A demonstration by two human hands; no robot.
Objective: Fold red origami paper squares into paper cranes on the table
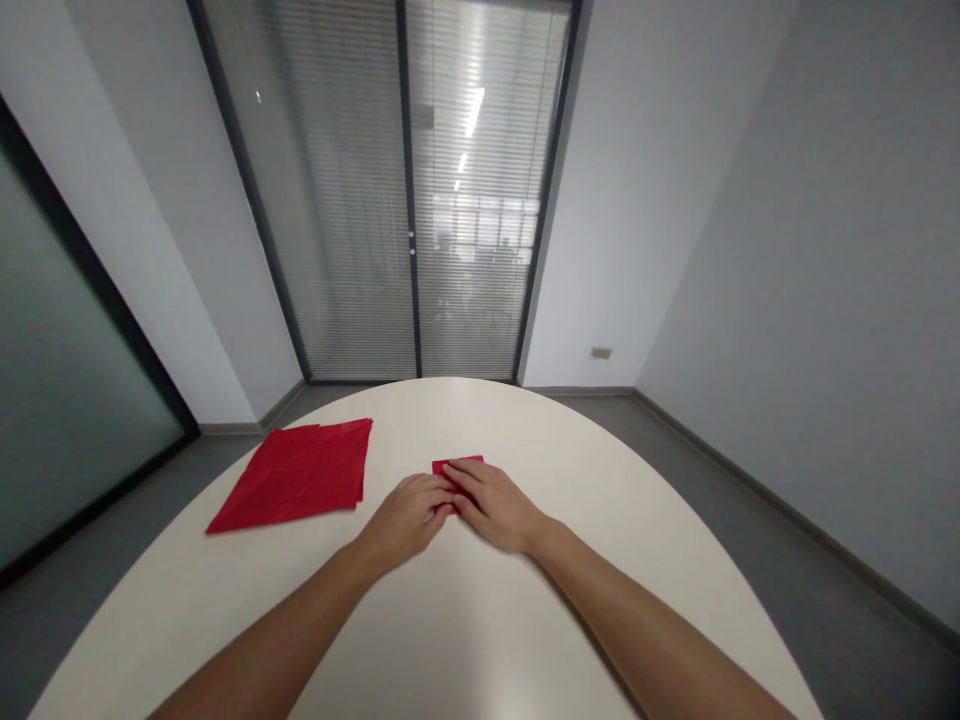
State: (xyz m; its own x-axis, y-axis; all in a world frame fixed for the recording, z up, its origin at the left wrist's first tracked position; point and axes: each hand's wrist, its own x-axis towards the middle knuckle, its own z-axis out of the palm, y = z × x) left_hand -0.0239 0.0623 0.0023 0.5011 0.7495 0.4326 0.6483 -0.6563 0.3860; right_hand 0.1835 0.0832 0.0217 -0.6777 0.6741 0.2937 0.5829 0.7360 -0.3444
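Observation:
A small red piece of thin paper or cloth, apparently folded, lies on the table in front of me. My left hand is at its left edge, with the fingers curved over it and the thumb below, closed on that side. Lying across the piece from the right is my right hand, its fingers stretched out flat on top. The two hands' fingertips meet over the middle and cover most of the piece, so its lower side is hidden.
Several larger red sheets, creased and overlapping, lie on the left side of the round white table. Beyond the table's far edge stands a glass partition with blinds. Grey walls rise on both sides, with a socket plate low at the back.

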